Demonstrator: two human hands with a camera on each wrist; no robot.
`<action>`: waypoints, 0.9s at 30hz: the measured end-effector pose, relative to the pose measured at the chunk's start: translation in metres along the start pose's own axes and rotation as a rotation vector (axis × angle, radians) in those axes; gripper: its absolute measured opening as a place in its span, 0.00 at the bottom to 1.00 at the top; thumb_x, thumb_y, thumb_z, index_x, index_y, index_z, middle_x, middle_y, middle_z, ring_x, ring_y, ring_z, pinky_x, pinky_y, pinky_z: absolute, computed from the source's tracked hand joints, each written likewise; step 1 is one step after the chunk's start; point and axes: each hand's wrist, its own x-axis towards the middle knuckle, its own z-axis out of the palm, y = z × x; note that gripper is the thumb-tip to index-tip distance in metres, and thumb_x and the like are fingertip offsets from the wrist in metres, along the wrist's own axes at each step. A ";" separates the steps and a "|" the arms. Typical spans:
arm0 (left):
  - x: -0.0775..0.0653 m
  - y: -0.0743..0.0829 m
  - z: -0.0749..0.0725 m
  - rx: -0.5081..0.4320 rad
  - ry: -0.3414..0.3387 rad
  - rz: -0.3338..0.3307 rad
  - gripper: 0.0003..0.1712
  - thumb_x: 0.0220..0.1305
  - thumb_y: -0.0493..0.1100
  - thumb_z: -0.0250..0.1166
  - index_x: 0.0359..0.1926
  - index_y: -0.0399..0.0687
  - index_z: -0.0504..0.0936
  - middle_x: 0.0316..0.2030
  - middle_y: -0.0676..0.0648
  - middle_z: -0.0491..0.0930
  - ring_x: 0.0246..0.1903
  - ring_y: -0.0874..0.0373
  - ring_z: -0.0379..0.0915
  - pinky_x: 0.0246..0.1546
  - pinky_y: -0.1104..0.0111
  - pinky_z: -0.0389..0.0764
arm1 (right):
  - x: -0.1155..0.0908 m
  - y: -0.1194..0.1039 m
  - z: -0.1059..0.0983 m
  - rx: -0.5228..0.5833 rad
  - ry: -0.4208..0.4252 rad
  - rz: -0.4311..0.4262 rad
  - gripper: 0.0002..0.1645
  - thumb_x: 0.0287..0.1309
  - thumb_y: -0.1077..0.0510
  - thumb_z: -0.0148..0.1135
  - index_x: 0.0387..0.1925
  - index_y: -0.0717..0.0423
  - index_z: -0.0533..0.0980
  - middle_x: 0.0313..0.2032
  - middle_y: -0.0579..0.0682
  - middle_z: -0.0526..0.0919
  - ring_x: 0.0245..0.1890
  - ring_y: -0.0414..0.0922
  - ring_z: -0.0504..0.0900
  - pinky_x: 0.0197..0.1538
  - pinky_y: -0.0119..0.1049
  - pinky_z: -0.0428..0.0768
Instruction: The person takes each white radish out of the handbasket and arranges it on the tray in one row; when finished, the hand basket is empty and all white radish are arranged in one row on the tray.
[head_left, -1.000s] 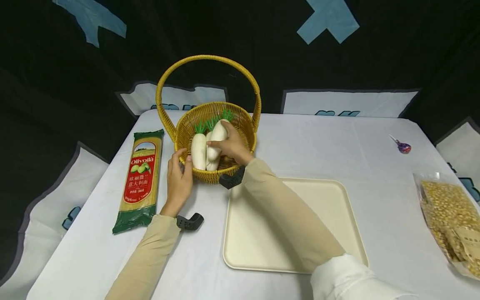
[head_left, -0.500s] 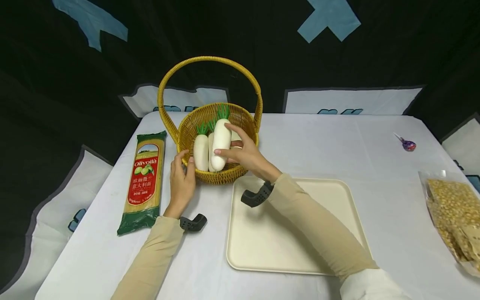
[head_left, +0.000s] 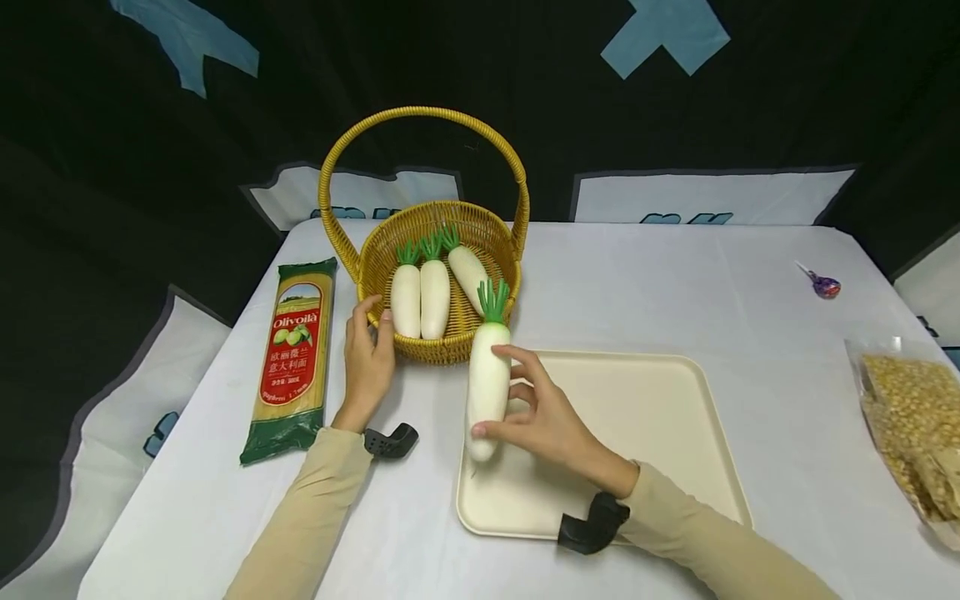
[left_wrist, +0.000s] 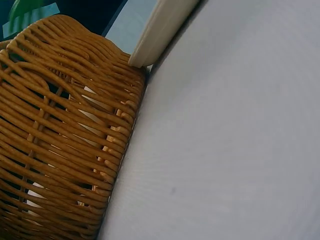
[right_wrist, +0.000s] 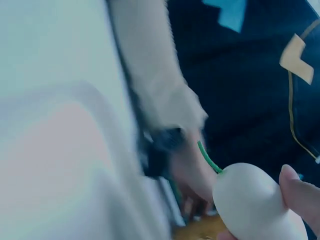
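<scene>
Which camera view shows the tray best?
The head view: it shows most of the tray, though the right hand and held radish cover part. The left wrist view shows only a slice of its edge; the right wrist view, a blurred corner.

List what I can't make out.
Head view: part of tray, hidden by right hand and sleeve.
Head view: kernel bag, cut off by right edge.
Head view: smallest print on spaghetti packet, too small.
Left wrist view: basket, cut off by left edge.
Right wrist view: held radish, cut off by bottom edge.
</scene>
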 end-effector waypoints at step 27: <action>0.000 0.001 -0.001 0.014 -0.008 0.003 0.26 0.68 0.56 0.43 0.62 0.51 0.61 0.62 0.39 0.59 0.63 0.45 0.55 0.59 0.49 0.58 | -0.042 0.027 0.019 -0.499 0.009 -0.023 0.41 0.50 0.46 0.64 0.64 0.47 0.59 0.40 0.48 0.69 0.30 0.39 0.71 0.36 0.27 0.73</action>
